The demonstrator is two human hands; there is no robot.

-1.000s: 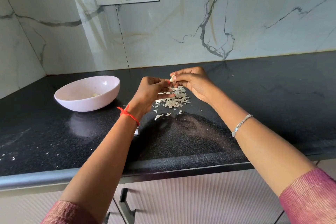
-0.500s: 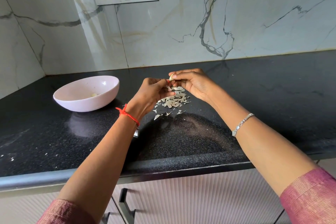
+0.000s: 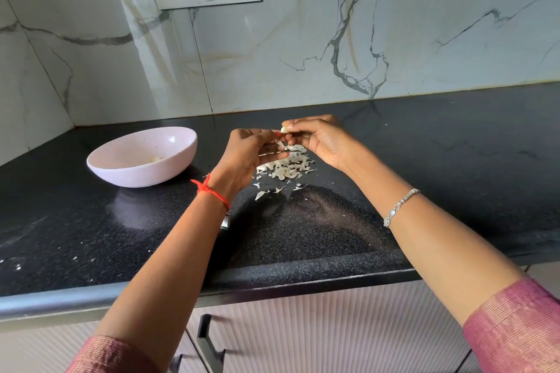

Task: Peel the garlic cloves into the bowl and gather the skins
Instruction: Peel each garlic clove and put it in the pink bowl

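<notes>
Black desk (image 3: 424, 160) under a marble wall carries everything. Your right hand (image 3: 321, 142) pinches the clove (image 3: 284, 129) between thumb and forefinger, just above the skins (image 3: 286, 168). Your left hand (image 3: 248, 154), fingers curled, nips the clove's left end; whether a skin is between its fingertips is too small to tell. The bowl (image 3: 145, 174) stands well to the left with a pale piece (image 3: 155, 158) inside. Your left hand is nearer to it, so I judge the clove must travel leftward.
</notes>
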